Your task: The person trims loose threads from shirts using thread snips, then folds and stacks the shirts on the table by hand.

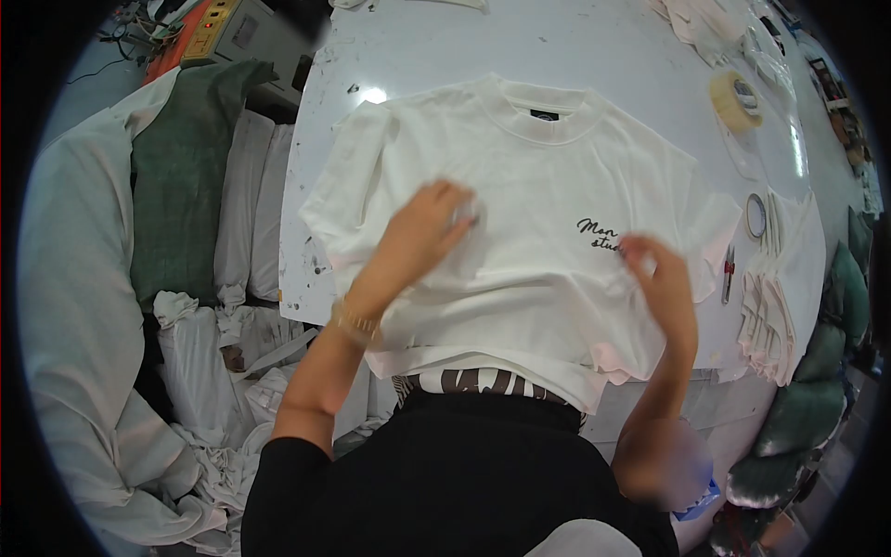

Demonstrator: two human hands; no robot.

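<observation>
A white short-sleeved T-shirt lies spread on the table, its ribbed collar away from me and its hem bunched at the near edge. Black script lettering is on its chest. My left hand is over the middle of the shirt, thumb apart from the bent fingers, the tips blurred. Over the shirt's right side is my right hand, with fingers apart and tips overlapping the end of the lettering. Whether either hand touches the cloth is unclear.
On the white table are a tape roll, another roll, a pen-like tool and stacked cloth pieces. White wrapped bundles and a green cloth lie left. A control box stands behind.
</observation>
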